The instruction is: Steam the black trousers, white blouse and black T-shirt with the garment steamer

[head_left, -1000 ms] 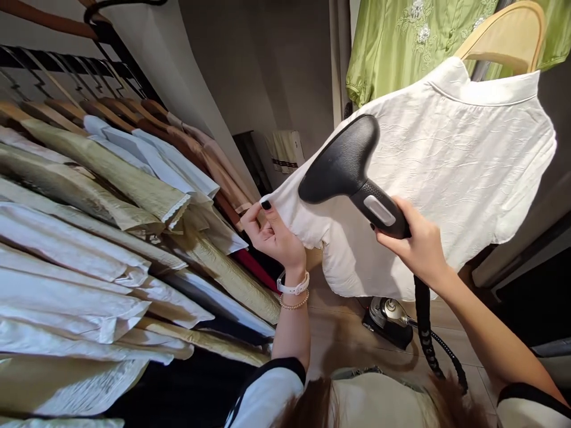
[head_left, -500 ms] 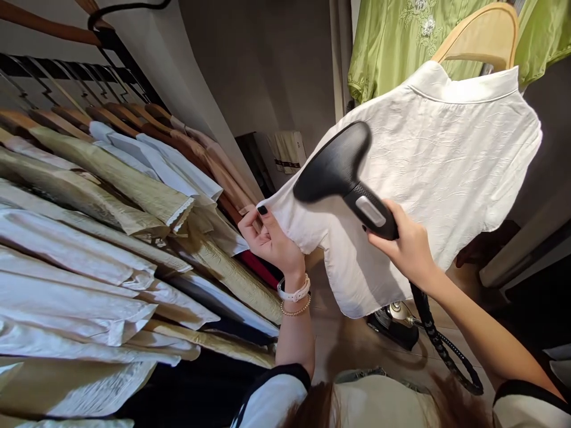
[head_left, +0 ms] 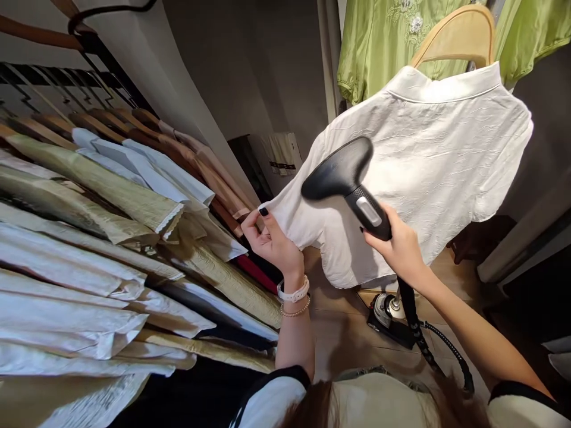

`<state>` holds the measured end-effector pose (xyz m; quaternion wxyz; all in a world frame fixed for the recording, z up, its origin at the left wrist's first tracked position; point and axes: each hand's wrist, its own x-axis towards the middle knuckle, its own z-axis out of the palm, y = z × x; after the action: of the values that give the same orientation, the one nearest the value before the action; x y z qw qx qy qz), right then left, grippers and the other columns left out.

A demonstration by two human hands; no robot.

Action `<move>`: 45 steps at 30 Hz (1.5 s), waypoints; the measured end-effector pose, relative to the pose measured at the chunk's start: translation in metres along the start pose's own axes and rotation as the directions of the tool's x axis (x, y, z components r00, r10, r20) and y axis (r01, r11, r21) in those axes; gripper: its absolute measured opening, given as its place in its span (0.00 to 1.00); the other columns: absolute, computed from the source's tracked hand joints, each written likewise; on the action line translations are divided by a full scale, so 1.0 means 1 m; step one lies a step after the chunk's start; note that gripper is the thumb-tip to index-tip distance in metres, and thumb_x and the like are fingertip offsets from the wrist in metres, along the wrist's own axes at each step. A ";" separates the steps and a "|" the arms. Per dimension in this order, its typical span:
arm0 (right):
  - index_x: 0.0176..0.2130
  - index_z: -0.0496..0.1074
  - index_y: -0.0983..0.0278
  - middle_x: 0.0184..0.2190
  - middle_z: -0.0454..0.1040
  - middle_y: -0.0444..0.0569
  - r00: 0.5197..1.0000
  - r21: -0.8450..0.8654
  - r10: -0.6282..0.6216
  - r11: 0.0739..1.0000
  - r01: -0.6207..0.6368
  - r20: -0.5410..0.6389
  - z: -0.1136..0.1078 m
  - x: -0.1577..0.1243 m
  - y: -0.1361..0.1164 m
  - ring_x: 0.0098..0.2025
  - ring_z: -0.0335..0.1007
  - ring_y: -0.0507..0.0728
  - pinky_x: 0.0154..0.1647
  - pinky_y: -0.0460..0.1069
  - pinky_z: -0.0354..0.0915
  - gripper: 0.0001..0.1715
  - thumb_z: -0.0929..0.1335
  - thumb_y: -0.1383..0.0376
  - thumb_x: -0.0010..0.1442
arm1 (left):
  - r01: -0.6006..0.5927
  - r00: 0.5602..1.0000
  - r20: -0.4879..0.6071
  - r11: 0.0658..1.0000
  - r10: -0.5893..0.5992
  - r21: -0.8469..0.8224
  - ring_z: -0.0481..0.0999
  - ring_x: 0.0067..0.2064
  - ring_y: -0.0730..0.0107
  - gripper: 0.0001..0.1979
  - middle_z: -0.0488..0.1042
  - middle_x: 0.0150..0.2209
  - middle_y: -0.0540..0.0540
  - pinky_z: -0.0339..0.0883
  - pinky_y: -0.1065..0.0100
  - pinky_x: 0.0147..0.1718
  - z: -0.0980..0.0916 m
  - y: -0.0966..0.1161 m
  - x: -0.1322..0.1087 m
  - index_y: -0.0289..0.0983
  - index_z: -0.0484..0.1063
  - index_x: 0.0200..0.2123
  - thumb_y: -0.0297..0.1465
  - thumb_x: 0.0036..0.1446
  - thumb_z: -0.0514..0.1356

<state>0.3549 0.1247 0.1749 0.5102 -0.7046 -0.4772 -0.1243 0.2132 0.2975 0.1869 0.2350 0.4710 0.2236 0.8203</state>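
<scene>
A creased white short-sleeved shirt (head_left: 428,160) hangs from a pale wooden hanger (head_left: 455,35). My left hand (head_left: 270,241) pinches the shirt's lower side edge between fingertips and thumb. My right hand (head_left: 397,246) grips the handle of a black handheld garment steamer (head_left: 368,211). Its flat head (head_left: 339,169) lies close against the front of the shirt. A black hose (head_left: 417,321) runs down from the handle to a steamer base unit (head_left: 386,318) on the floor.
Along the left, a rail of folded-over garments (head_left: 75,255) on wooden hangers reaches close to my left forearm. Green embroidered satin garments (head_left: 383,47) hang behind the shirt. The tiled floor (head_left: 343,339) lies below, with a pale wall (head_left: 285,65) at the back.
The steamer head has slid lower on the shirt, and the shirt's hem has risen slightly. The whole view has shifted a little, with the shirt further left.
</scene>
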 end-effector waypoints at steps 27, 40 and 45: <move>0.53 0.66 0.60 0.38 0.74 0.46 0.973 0.300 0.205 0.939 -0.166 -0.104 -0.003 0.017 0.003 0.37 0.70 0.57 0.38 0.51 0.66 0.29 0.72 0.50 0.58 | 0.171 0.983 0.080 0.979 -0.163 -0.108 0.70 0.36 0.70 0.19 0.66 0.35 0.52 0.69 0.69 0.39 -0.014 0.010 -0.017 0.40 0.64 0.39 0.47 0.58 0.64; 0.54 0.66 0.60 0.36 0.74 0.44 0.946 0.350 0.315 0.897 -0.272 -0.072 -0.010 -0.002 -0.002 0.36 0.70 0.57 0.37 0.51 0.65 0.30 0.71 0.49 0.58 | 0.232 0.966 0.143 0.966 -0.215 -0.115 0.74 0.42 0.67 0.14 0.70 0.40 0.50 0.70 0.65 0.47 -0.024 0.016 -0.029 0.42 0.63 0.41 0.42 0.61 0.62; 0.52 0.67 0.60 0.35 0.75 0.44 0.947 0.330 0.315 0.889 -0.316 0.058 -0.012 -0.009 -0.003 0.36 0.71 0.57 0.37 0.51 0.66 0.27 0.72 0.51 0.58 | 0.194 0.963 0.187 0.981 -0.195 0.020 0.74 0.42 0.65 0.14 0.70 0.41 0.48 0.72 0.63 0.45 -0.028 0.015 -0.033 0.43 0.63 0.44 0.45 0.65 0.57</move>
<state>0.3519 0.1101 0.1763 0.6353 -0.6756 -0.3714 0.0441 0.2010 0.2619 0.1612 0.3341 0.5225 0.2462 0.7448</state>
